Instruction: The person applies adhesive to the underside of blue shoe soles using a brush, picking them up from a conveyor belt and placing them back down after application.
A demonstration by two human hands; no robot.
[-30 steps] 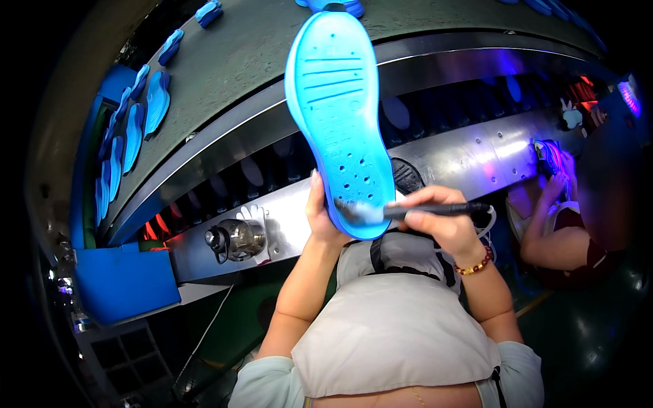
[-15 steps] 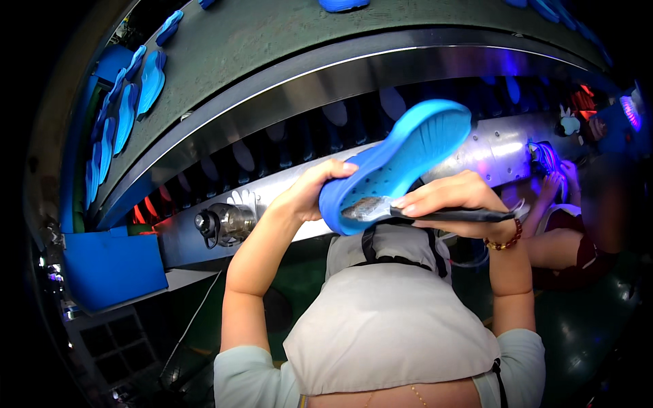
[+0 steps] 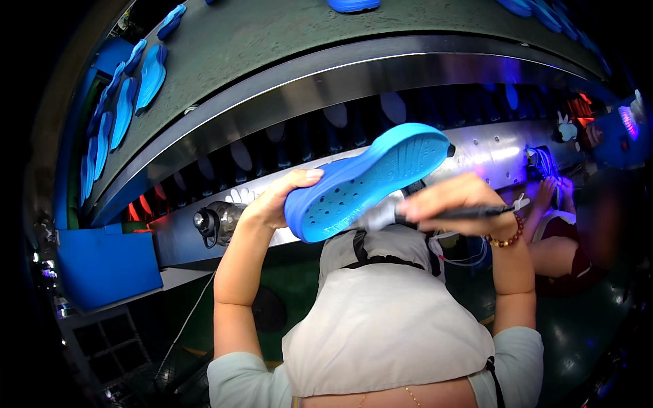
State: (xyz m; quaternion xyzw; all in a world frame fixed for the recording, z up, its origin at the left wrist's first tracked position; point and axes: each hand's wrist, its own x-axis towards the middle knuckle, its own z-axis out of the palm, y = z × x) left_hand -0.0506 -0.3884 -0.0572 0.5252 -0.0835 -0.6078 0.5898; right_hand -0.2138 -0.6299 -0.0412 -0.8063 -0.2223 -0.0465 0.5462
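A light-blue shoe sole (image 3: 371, 180) with a darker blue rim is tilted in front of me, its hollow side facing up. My left hand (image 3: 280, 197) grips it by the left end, thumb over the rim. Several small dark holes dot its inner surface, and wet-looking streaks show near the lower edge. In my right hand (image 3: 452, 204) I hold a brush (image 3: 469, 213) by its dark handle. The pale bristles, smeared by motion, are at the sole's lower edge; whether they touch it I cannot tell.
Beyond a metal rail (image 3: 299, 78) runs a green conveyor belt (image 3: 272, 41) carrying several blue soles (image 3: 151, 77). On the metal ledge stands a clear bottle (image 3: 223, 223) with a black lid. A blue box (image 3: 105, 268) is at left. Another person's hands (image 3: 551, 194) work at right.
The sole has shifted left and slightly down, tilting flatter. The brush has moved from inside the sole to its lower edge and blurs.
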